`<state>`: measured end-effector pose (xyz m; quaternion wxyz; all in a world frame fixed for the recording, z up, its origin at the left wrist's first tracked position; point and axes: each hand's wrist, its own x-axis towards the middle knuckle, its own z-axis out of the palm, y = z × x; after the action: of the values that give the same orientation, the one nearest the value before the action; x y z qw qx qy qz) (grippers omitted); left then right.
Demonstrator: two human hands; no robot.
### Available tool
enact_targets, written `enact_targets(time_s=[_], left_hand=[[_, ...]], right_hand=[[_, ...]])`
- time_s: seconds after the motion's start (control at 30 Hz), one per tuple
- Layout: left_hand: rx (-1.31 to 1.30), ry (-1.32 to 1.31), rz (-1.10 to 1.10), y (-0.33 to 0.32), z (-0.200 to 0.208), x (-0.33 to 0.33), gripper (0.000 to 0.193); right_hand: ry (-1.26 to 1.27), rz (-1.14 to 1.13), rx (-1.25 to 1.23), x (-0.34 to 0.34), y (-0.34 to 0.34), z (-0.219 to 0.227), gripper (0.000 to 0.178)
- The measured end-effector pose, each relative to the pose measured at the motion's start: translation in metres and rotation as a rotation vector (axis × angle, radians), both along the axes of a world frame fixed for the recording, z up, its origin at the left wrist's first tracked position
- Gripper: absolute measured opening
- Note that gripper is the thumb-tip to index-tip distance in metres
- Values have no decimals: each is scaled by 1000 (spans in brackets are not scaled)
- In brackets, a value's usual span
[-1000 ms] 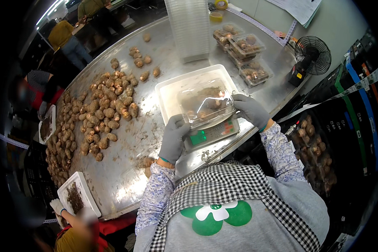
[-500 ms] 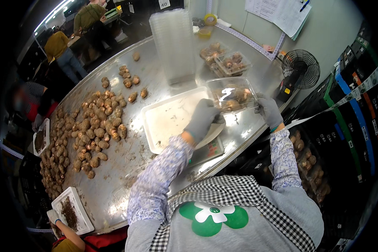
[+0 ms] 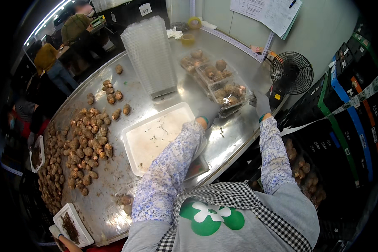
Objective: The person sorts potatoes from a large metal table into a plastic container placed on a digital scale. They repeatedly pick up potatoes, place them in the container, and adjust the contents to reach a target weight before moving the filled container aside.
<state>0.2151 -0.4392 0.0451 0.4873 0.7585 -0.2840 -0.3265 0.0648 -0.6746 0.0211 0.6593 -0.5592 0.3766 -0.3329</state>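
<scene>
A clear plastic box of taro corms sits between my gloved hands, close against other filled boxes at the back of the steel table. My left hand, blurred and in a grey glove, is closed at the box's near left side, its fingertips partly hidden. At the right side, my right hand grips the box's edge. Left of my left forearm lies a white tray holding a few dark scraps. The tray rests on a scale, which is mostly covered.
Many loose taro corms lie on the left of the table. A tall stack of clear boxes stands behind the tray. A black fan is at the right edge, near stacked crates. Other people work at far left.
The box in my hands has moved back toward the other filled boxes, and now sits close against them. My left hand has moved off the tray's right side. The view has shifted to the right.
</scene>
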Motion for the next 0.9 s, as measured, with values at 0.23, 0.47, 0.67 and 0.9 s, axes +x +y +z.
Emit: enact_targets(time_s=[0.23, 0.47, 0.67, 0.9], left_hand=[[-448, 253, 171, 133, 71, -13, 43], [-612, 281, 478, 270, 92, -42, 35], [-643, 198, 942, 407, 64, -60, 28], [-767, 111, 1264, 545, 11, -108, 34]], right_hand=[[-259, -168, -331, 21, 89, 56, 23], [-189, 539, -1250, 119, 217, 128, 30], [-83, 443, -1652, 305, 206, 214, 48], [256, 855, -1618, 488, 102, 207, 65]])
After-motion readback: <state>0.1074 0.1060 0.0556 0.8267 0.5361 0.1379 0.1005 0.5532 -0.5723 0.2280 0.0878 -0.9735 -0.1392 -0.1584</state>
